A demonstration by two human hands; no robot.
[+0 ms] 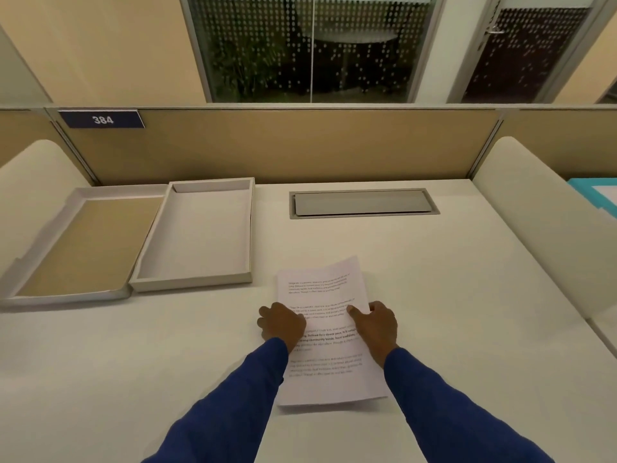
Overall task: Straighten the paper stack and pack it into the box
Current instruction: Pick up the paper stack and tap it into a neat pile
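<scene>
A white desk (434, 279) with a grey cable hatch (364, 202) stands before a tan partition (283, 145) bearing a blue "384" plate (102, 119); behind, dot-patterned glazing (310, 48) and a glazed door (524, 51) adjoin beige walls (93, 45).

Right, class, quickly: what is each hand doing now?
Left hand: curled, gripping the paper stack's left edge.
Right hand: gripping its right edge, thumb on top.

Printed paper stack (329, 332) lies flat, slightly skewed; the shallow grey box (197, 235) sits open, seemingly empty, just left beyond it.
</scene>
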